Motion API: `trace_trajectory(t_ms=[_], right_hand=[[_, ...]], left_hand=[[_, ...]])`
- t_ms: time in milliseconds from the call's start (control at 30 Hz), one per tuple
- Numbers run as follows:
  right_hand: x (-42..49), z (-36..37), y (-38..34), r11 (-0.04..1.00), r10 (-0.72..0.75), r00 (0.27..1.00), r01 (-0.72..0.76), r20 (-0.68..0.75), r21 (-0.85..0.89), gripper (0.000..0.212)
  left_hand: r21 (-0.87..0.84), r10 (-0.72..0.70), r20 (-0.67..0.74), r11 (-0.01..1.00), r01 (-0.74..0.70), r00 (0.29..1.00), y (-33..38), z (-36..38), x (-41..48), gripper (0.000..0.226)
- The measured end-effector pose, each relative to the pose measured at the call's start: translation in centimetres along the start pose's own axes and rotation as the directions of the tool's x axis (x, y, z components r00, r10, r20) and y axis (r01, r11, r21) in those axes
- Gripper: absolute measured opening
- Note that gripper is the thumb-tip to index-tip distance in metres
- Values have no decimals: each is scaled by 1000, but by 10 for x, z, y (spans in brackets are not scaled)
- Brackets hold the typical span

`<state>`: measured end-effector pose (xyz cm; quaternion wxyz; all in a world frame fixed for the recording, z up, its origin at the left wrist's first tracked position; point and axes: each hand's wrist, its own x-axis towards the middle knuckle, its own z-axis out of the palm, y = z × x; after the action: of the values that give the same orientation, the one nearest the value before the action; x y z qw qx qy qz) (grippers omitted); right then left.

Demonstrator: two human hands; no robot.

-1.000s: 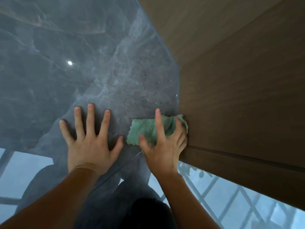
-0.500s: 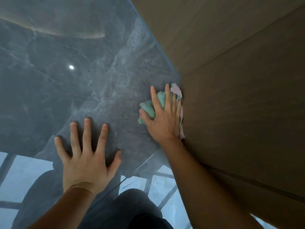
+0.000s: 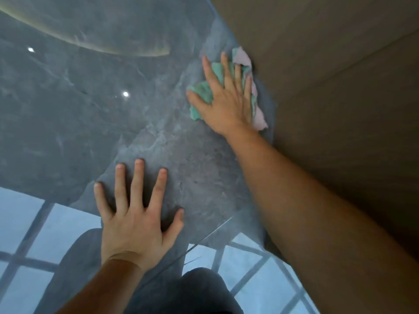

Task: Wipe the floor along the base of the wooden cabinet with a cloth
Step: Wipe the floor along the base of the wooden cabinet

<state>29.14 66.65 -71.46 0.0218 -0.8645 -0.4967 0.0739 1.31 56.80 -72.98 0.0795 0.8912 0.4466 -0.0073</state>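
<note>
the right hand (image 3: pixel 226 100) lies flat on the cloth (image 3: pixel 201 91), fingers spread and straight, pressing it down on the floor (image 3: pixel 192 168). it isn't gripping the cloth, just a flat palm on top. the cloth is green w/ a pink part (image 3: pixel 242 56) on the far side & at the edge near the wrist. it's all bunched up. it sits on the floor right at the bottom of the wooden cabinet (image 3: pixel 340 87), and the pink edge looks like it touches the wood, tho i can't tell for sure. the right arm reaches out long beside the cabinet.

the left hand (image 3: pixel 133 223) is flat on the floor too, nearer to the person, well apart from the cloth. fingers are wide open, holding nothing.

the floor is dark grey stone w/ pale streaks, and it's shiny. small bright lights (image 3: pixel 125 94) shine in it, plus a curved pale band (image 3: pixel 90 41) near the top. at the bottom a window w/ bars (image 3: pixel 29 245) shows in the shine. something dark (image 3: pixel 197 291) sits at the bottom middle, prob the person's leg.
</note>
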Motion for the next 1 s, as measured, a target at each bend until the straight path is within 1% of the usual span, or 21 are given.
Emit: trace_trajectory(t_ms=[133,200,233,333,400,467,567,633,733,867,933,1000], right_hand=[[57,-3,-9,984,-175,985,175,8,-41,78],[65,-3,-8,976,-212,977,211,1,-46,76],[62,-2,-6,979,-202,979,202,-2,-38,75],[28,3,7,995,-89,996,88,-31,-36,71],[-19,4,23,998,12,999,-15,-49,-68,69],[-81,7,36,991,120,991,-123,-54,-56,69],[-175,22,23,977,199,980,-199,-11,-75,78],[-209,29,4,961,269,962,-266,36,-80,86],[-209,26,-3,950,312,947,-311,73,-30,93],[-201,13,4,963,270,951,-266,148,-45,100],[-189,10,10,965,256,948,-261,188,2,99],[-173,8,16,956,268,939,-287,217,58,99]], left_hand=[[9,20,-29,1000,-19,999,-2,4,2,85],[14,18,-23,1000,-18,1000,-2,4,2,84],[14,16,-19,1000,-15,1000,-2,4,0,84],[2,14,-22,1000,-14,1000,-3,6,-1,83],[-7,8,-2,1000,-8,1000,-2,4,-1,83],[-9,4,37,1000,-4,999,-2,1,0,84],[-25,-7,72,1000,9,997,-1,-4,1,83],[-25,-8,87,1000,11,996,0,-3,0,84],[-40,-9,94,999,13,996,1,-4,1,84],[-86,-9,114,996,19,993,3,-11,1,84],[-90,-2,105,996,11,994,4,-10,1,84],[-70,-1,85,998,6,996,5,-7,2,84]])
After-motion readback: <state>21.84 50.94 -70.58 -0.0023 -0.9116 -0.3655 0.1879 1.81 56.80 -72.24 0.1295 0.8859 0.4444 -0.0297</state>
